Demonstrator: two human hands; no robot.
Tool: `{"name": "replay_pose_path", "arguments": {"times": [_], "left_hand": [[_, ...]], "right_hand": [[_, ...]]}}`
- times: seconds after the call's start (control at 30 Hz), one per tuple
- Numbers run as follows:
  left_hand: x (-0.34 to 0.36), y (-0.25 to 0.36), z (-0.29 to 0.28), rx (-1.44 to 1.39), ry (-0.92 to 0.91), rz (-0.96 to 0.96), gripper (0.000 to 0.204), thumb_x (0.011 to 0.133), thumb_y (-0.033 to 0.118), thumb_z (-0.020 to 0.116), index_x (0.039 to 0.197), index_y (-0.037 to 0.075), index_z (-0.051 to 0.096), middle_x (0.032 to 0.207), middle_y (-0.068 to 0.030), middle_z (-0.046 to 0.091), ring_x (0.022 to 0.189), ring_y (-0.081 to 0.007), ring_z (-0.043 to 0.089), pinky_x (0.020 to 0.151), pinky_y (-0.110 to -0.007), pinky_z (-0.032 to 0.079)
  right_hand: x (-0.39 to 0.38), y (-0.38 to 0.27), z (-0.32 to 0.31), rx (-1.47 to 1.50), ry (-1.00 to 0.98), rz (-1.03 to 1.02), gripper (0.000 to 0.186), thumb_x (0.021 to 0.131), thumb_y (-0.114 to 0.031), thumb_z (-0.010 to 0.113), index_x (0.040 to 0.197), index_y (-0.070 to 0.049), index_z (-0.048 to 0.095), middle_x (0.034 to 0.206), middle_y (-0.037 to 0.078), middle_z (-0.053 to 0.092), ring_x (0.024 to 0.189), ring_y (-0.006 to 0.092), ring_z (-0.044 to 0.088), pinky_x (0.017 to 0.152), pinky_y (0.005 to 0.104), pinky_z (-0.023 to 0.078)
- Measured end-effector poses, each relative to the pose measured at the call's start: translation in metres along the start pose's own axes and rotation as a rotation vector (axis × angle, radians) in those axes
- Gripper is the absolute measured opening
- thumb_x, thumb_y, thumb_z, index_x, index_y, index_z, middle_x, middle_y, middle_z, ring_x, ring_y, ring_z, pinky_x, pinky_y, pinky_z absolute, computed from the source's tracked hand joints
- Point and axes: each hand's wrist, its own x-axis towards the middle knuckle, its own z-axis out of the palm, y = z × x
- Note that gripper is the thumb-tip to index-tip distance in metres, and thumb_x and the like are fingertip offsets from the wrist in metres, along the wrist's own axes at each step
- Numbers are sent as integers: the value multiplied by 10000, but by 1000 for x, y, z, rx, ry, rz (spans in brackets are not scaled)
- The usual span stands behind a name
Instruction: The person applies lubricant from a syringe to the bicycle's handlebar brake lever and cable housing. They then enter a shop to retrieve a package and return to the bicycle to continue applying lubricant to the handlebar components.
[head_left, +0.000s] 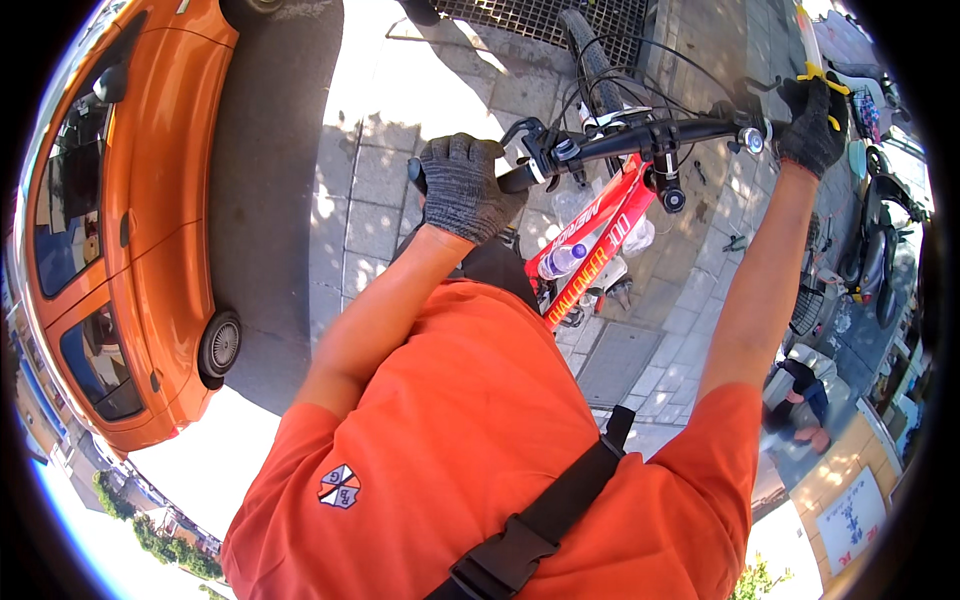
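Observation:
My left hand (460, 188), in a dark grey knit glove, wraps round the left grip of a bicycle handlebar (610, 143). A brake lever and shifter sit just beside its fingers. My right hand (815, 125), in a dark glove, is closed at the bar's right end. Bright yellow parts of a long, pale-shafted tool (815, 72) stick out from its fingers; its kind is unclear. Whether this hand also grips the bar is hidden. The red bicycle frame (595, 245) slants down in front of me, and a clear bottle (562, 261) sits by it.
An orange car (165, 190) stands at the left beside the paved walkway (385, 200). A metal grate (545, 15) lies past the front wheel (590, 60). On the right are a parked scooter (880, 240), a seated person (805, 400) and small tools on the ground.

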Motion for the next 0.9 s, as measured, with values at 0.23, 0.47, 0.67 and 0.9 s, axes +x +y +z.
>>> {"name": "replay_pose_path", "arguments": {"times": [0.23,0.47,0.67,0.9], "left_hand": [[8,3,-4,23,91,45,730,561,342,914,1208,114,663,1182,-142,627,1185,-387,562,1056,-528,399],[13,2,-7,57,-188,-22,508,701,393,811,1100,88,727,1067,-166,673,1057,-359,620,976,-506,444],[1,-6,4,-9,17,72,666,571,344,917,1149,104,689,1096,-128,645,1111,-370,591,992,-513,425],[5,-4,5,-63,178,118,754,590,324,885,1269,115,632,1145,-143,623,1198,-375,554,1035,-526,394]], "right_hand": [[-2,1,-5,9,-17,-17,260,1014,-107,672,1235,27,650,949,159,735,770,304,769,726,423,678],[0,0,-3,4,-10,-13,259,1015,-103,669,1240,22,652,952,159,736,769,305,769,722,425,678],[-2,0,-3,-7,-2,0,249,1017,-105,664,1226,31,656,951,157,736,773,303,769,720,422,675],[-2,1,-5,11,-3,-9,241,1016,-109,669,1208,37,663,949,159,736,774,303,767,728,428,675]]}}
